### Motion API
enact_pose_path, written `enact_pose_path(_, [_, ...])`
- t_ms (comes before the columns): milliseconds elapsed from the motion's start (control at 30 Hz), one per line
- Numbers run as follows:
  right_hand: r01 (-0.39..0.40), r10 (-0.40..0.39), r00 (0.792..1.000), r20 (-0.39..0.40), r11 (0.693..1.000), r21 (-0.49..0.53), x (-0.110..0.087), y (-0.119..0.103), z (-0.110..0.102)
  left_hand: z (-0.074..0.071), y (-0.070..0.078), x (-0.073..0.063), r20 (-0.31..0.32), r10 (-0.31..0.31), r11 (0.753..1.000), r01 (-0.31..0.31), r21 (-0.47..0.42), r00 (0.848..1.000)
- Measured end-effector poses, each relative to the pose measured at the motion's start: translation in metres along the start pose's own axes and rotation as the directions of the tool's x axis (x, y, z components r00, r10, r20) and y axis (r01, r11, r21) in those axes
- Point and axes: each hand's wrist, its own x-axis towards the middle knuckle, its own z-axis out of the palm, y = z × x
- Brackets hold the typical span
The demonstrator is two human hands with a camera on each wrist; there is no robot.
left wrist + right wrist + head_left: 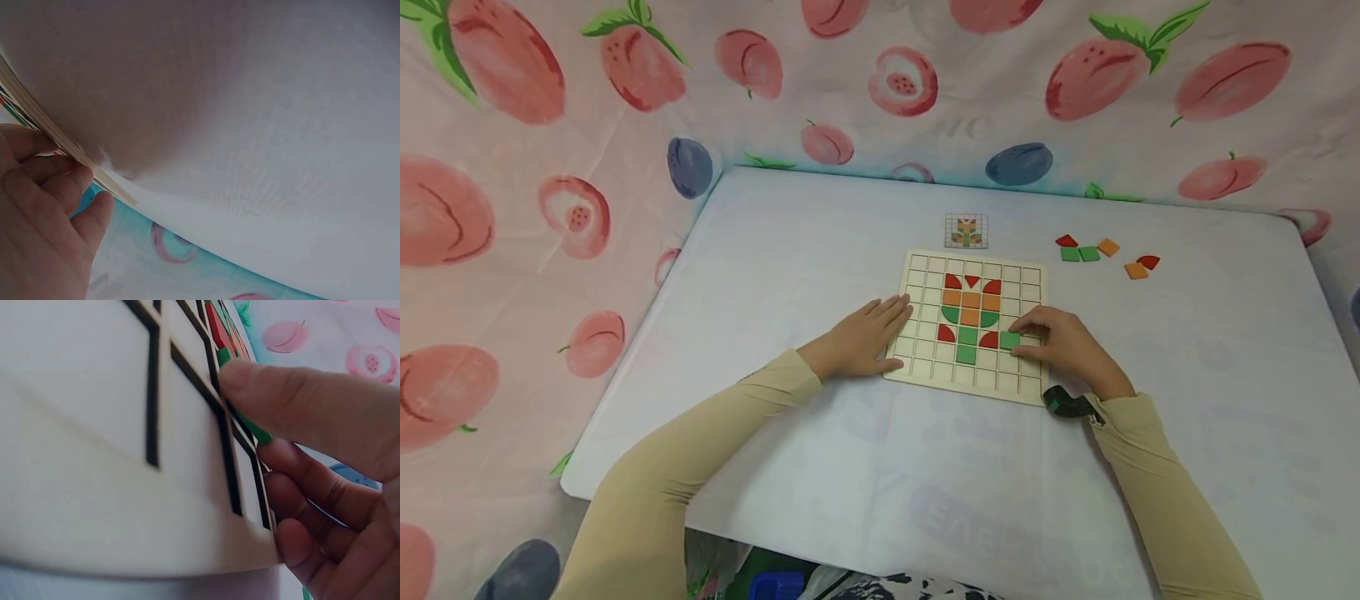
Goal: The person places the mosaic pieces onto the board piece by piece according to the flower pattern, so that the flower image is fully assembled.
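Observation:
A square wooden grid board (925, 358) lies on the table, with red, orange and green tiles set in its middle cells. My right hand (1071, 346) pinches a green square tile (1010, 340) between thumb and fingers, over a cell to the right of a red tile (988, 339). In the right wrist view the thumb presses on that green tile (253, 428) at the grid. My left hand (861, 337) rests along the board's left edge, its fingers fairly straight. The left wrist view shows those fingers touching the board's edge (69, 147).
A small pattern card (966, 231) with a coloured grid lies behind the board. To the back right are loose tiles: green squares (1080, 254), orange squares (1137, 271) and red pieces (1066, 241). A fruit-printed cloth (880, 125) hangs behind the white table (775, 250).

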Motion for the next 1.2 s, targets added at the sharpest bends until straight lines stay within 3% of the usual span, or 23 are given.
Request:
enact_pose_path(1033, [0.001, -0.003, 0.999, 0.05, 1.0, 0.031, 0.0, 0.002, -0.004, 0.001, 0.0, 0.0, 0.004, -0.008, 1.0, 0.008, -0.001, 1.0])
enact_pose_path(1133, [-0.031, 0.03, 0.999, 0.026, 0.999, 0.03, 0.0, 0.004, -0.011, 0.001, 0.0, 0.0, 0.003, -0.006, 1.0, 0.006, -0.002, 1.0])
enact_pose_path(1200, [-0.039, 0.041, 0.999, -0.036, 0.998, 0.05, 0.001, 0.008, -0.021, 0.0, 0.0, 0.0, 0.002, -0.003, 1.0, 0.003, 0.0, 1.0])
